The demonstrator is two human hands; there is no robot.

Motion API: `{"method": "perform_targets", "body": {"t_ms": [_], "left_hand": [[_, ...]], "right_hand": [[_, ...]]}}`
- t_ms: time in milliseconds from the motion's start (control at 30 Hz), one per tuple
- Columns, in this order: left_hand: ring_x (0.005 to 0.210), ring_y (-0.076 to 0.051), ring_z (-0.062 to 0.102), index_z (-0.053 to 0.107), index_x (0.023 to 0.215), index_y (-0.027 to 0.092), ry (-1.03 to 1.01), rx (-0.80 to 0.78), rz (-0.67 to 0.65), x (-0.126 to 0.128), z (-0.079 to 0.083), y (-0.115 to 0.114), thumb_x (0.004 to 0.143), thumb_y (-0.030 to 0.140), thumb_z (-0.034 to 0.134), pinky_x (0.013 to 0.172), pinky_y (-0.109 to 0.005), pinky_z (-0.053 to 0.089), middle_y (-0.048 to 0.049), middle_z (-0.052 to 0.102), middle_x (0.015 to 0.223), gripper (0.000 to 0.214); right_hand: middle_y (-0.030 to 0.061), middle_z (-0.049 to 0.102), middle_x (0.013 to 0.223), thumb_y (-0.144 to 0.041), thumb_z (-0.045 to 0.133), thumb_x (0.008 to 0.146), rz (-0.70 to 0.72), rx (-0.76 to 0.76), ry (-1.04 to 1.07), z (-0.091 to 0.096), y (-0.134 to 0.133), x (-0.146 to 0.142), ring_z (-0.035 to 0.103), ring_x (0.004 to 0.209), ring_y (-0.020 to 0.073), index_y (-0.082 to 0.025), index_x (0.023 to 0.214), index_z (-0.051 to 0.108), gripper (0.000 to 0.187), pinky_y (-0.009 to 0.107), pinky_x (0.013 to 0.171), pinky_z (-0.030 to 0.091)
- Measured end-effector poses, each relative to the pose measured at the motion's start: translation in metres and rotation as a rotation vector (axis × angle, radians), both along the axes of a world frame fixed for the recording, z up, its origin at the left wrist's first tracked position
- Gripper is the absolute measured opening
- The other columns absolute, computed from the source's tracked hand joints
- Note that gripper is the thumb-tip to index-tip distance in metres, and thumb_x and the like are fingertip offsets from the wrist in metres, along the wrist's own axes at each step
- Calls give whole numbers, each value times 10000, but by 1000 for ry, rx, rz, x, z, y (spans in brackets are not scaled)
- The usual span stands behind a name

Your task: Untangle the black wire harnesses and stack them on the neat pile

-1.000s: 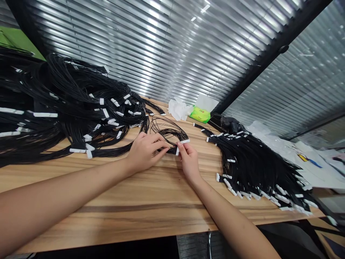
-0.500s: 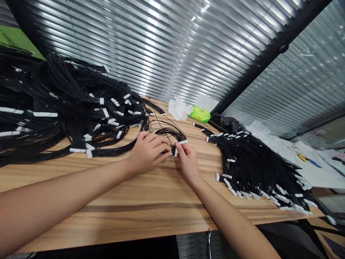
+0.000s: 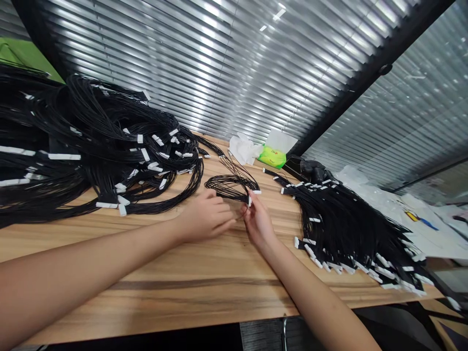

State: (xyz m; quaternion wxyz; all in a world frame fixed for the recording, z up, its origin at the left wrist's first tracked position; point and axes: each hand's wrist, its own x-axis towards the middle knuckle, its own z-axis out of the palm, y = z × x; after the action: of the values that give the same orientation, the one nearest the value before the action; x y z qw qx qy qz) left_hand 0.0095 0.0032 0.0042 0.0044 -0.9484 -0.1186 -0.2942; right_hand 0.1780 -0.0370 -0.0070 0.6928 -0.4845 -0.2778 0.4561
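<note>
Your right hand point(image 3: 258, 219) pinches a white connector point(image 3: 249, 200) at the small black wire bundle point(image 3: 230, 187), fingertips together. Your left hand point(image 3: 206, 217) sits just beside the bundle, fingers curled; you cannot tell whether it grips wire. On the wooden table point(image 3: 219, 292), a left wire heap point(image 3: 109, 146) and a right wire heap point(image 3: 347, 229) flank the bundle, 1 on each side.
</note>
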Motion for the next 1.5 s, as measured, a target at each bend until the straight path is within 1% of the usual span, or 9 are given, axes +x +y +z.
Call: {"method": "perform_targets", "body": {"t_ms": [100, 300, 500, 700, 800, 933, 1067, 1333, 1500], "left_hand": [[854, -185, 570, 670, 862, 211, -21, -92, 132, -1, -3, 5, 930, 304, 410, 832, -381, 335, -41, 697, 871, 284], [1098, -201, 542, 700, 996, 269, -185, -427, 59, 1, -9, 18, 914, 322, 483, 961, -387, 365, -25, 659, 1146, 238], [1045, -188, 591, 696, 988, 204, -463, -766, 12, 2, -9, 23, 907, 287, 498, 944, -353, 435, -59, 682, 1087, 229], [813, -159, 580, 617, 715, 191, -774, -574, 220, -2, -7, 24, 783, 264, 670, 817, -308, 436, -11, 654, 786, 113], [859, -153, 555, 554, 786, 199, -884, -614, 264, 0, -11, 29, 752, 247, 687, 789, -279, 425, -14, 610, 867, 145], [1127, -179, 519, 510, 1164, 231, -964, -978, 141, 5, -19, 34, 803, 270, 619, 923, -295, 411, -63, 564, 1224, 378], [1275, -217, 442, 580, 1210, 211, -1014, -1362, -17, 7, -16, 36, 795, 255, 607, 1078, -357, 312, -69, 543, 1334, 418], [1136, -191, 572, 696, 1025, 191, -1091, -1756, -154, 2, -9, 40, 705, 56, 577, 1029, -352, 391, -38, 671, 1160, 367], [746, -121, 645, 666, 752, 186, -1113, -1893, -274, 1, -19, 48, 752, 46, 520, 798, -298, 511, 21, 700, 762, 202]], "right_hand": [[-62, 490, 600, -368, 705, 681, 95, -9, 111, 5, -1, -2, 302, 428, 73, -218, 732, 601, 190, 249, 492, 411], [-94, 415, 571, -336, 681, 729, 212, 16, 271, 8, -6, -6, 217, 421, 62, -222, 710, 574, 157, 245, 562, 427], [-93, 391, 580, -311, 674, 739, 232, 26, 294, 10, -10, -10, 221, 422, 65, -229, 700, 564, 143, 250, 569, 416], [-96, 365, 558, -318, 638, 795, 246, 24, 333, 13, -15, -14, 252, 416, 62, -224, 741, 563, 132, 242, 589, 430], [-97, 375, 531, -278, 637, 810, 300, 41, 427, 15, -17, -16, 275, 419, 55, -203, 701, 543, 163, 219, 595, 423], [-95, 382, 509, -274, 633, 822, 355, 33, 455, 13, -16, -15, 283, 418, 58, -199, 713, 556, 154, 212, 595, 419], [-100, 376, 488, -294, 649, 812, 414, -6, 412, 10, -16, -15, 255, 403, 54, -193, 743, 580, 141, 205, 577, 412], [-78, 460, 486, -296, 643, 804, 494, -50, 337, 10, -16, -14, 208, 355, 36, -180, 734, 580, 149, 190, 490, 356], [-94, 429, 459, -300, 697, 752, 580, -20, 336, 11, -17, -16, 201, 336, 26, -172, 677, 567, 197, 189, 445, 307]]}}
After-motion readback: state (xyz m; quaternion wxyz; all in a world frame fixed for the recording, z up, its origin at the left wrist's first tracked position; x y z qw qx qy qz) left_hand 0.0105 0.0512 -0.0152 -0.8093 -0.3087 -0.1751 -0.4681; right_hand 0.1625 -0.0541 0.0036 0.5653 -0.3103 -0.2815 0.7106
